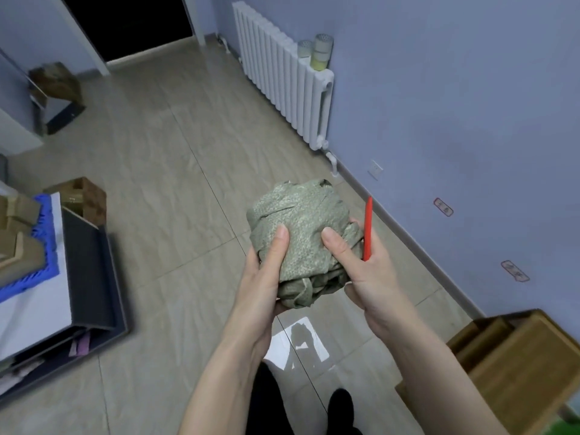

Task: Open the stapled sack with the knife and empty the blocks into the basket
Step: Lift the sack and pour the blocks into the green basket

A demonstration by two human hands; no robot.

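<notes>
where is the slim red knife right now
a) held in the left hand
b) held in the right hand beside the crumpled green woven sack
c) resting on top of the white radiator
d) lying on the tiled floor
b: the slim red knife sticks up from the right hand, which also grips the crumpled green woven sack.

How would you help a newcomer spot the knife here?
Start at the white radiator on the blue wall, then drop to the two hands holding the bundled green sack. The knife is the slim red stick pointing up from the right hand, the only red thing nearby.
</notes>
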